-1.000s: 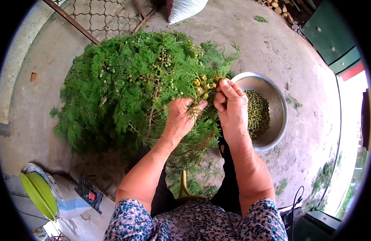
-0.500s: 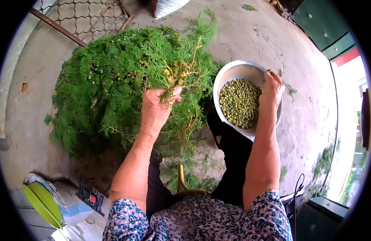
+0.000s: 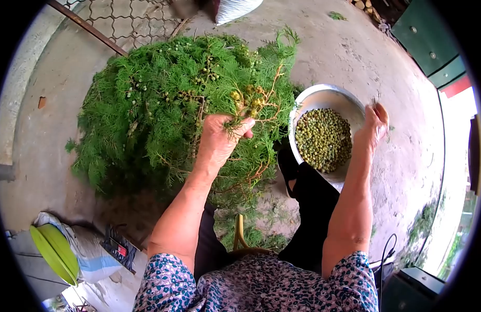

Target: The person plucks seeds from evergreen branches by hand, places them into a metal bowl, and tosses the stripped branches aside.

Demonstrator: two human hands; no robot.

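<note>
My left hand [image 3: 219, 138] is closed around a cypress-like branch [image 3: 274, 88], holding it up over the green heap. Yellow-green cones [image 3: 245, 99] cluster on it just above my fingers. Beyond the right rim of a metal bowl [image 3: 303, 101] is my right hand [image 3: 373, 127], its fingers pinched together. Thin dark bits show at the fingertips; whether they are held or lie on the floor behind, I cannot tell. Small green-yellow cones [image 3: 323, 140] cover the bottom of the bowl, which stands by my right foot.
A large heap of cut branches [image 3: 146, 104] spreads across the floor at left. A metal lattice [image 3: 131, 21] and a white sack [image 3: 238, 9] are at the back. Green cabinets [image 3: 425, 36] stand far right. A lime-green basin [image 3: 55, 255] leans at lower left.
My right hand has moved rightward, from over the bowl's rim to outside it. The left hand keeps its hold on the branch. The whole view has shifted slightly.
</note>
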